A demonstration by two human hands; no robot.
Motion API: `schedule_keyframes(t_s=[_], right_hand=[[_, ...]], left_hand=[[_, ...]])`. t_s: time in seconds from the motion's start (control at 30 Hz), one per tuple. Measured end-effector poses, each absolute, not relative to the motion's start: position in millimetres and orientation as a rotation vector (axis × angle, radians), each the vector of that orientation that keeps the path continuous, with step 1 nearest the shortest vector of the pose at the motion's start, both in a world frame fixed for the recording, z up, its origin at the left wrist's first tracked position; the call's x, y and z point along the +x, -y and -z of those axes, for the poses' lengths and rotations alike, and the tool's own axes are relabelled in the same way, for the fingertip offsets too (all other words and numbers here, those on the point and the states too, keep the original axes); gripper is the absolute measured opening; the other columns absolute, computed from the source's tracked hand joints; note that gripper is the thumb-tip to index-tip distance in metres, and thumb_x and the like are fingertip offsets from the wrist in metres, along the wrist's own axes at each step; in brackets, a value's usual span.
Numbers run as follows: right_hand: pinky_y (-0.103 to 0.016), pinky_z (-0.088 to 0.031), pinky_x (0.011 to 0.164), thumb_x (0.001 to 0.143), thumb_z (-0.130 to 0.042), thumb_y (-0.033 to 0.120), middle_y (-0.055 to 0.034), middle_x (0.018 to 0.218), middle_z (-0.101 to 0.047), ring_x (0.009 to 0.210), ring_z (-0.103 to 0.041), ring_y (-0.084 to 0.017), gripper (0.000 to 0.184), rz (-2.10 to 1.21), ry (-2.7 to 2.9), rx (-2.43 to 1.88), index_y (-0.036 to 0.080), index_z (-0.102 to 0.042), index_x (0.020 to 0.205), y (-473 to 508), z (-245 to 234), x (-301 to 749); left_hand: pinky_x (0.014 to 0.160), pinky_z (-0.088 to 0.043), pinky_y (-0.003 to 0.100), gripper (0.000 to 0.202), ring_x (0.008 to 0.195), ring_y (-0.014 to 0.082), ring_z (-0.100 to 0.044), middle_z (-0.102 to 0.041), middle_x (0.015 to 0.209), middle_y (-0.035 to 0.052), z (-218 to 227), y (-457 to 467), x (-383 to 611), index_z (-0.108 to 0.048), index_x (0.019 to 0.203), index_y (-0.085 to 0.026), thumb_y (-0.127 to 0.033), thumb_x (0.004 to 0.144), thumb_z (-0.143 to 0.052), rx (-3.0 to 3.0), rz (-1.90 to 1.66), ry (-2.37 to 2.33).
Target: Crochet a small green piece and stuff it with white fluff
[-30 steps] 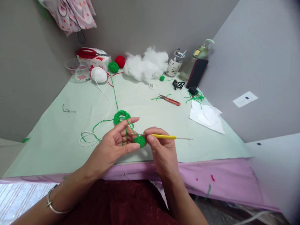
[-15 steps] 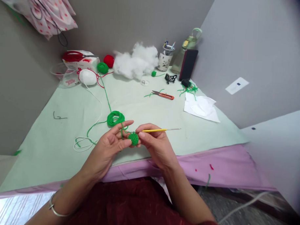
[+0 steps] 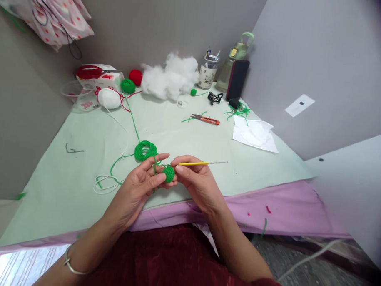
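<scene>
Between the thumb and fingers of my left hand (image 3: pixel 142 181) is a small round green crochet piece (image 3: pixel 168 174). Green yarn runs over the raised index finger of that hand. My right hand (image 3: pixel 197 178) is closed on a crochet hook (image 3: pixel 194 163) with a yellow handle; one thin metal end points right, and the other end lies by the top of the crochet piece, partly hidden by fingers. Just behind my left hand a loose coil of green yarn (image 3: pixel 145 151) rests on the table, with a strand leading back to a green yarn ball (image 3: pixel 128 86).
Orange thread snips (image 3: pixel 206 119) lie mid-table. White stuffing (image 3: pixel 170 77), a red yarn ball (image 3: pixel 135 77), a white yarn ball (image 3: pixel 109 98), a pen cup (image 3: pixel 208 72), a bottle (image 3: pixel 227 73) and a phone (image 3: pixel 238 80) line the back. White paper (image 3: pixel 255 135) lies right.
The whole view has shifted slightly. My hands keep nearly the same pose, with the hook and the crochet piece still held close together.
</scene>
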State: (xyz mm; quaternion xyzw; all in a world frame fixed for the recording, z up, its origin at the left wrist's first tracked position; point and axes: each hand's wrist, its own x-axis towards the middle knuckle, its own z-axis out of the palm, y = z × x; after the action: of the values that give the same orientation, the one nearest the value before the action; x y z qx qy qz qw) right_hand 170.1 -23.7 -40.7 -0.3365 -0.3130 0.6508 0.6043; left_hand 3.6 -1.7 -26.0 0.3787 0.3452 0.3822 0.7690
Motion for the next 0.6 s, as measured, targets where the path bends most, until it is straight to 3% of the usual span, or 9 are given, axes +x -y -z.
schedule_keyframes(t_s=[0.2, 0.37, 0.6], right_hand=[[-0.027, -0.056, 0.067, 0.075, -0.091, 0.028, 0.0045, 0.069, -0.075, 0.065, -0.069, -0.013, 0.018, -1.465, 0.812, -0.830, 0.025, -0.080, 0.088, 27, 40, 170], [-0.025, -0.052, 0.070, 0.071, -0.094, 0.027, 0.0047, 0.075, -0.074, 0.069, -0.067, -0.011, 0.020, -1.390, 0.748, -0.864, 0.025, -0.078, 0.082, 27, 43, 170], [-0.027, -0.048, 0.074, 0.069, -0.093, 0.023, 0.0036, 0.080, -0.071, 0.075, -0.062, -0.013, 0.020, -1.333, 0.741, -0.877, 0.024, -0.075, 0.077, 27, 47, 167]], left_hand=[[0.080, -0.057, 0.027, 0.052, 0.073, 0.0122, -0.068, -0.074, 0.094, -0.0001, 23, 2, 4, -0.071, 0.130, -0.021, -0.026, 0.081, -0.089, 0.819, -0.833, -0.787], [0.088, -0.053, 0.029, 0.064, 0.086, 0.0153, -0.069, -0.075, 0.092, 0.0002, 21, -1, 1, -0.066, 0.138, -0.023, -0.021, 0.079, -0.091, 0.878, -0.852, -0.774], [0.092, -0.048, 0.030, 0.051, 0.092, 0.0166, -0.067, -0.074, 0.092, -0.0013, 17, -1, -6, -0.070, 0.133, -0.025, -0.024, 0.085, -0.087, 0.889, -0.884, -0.748]])
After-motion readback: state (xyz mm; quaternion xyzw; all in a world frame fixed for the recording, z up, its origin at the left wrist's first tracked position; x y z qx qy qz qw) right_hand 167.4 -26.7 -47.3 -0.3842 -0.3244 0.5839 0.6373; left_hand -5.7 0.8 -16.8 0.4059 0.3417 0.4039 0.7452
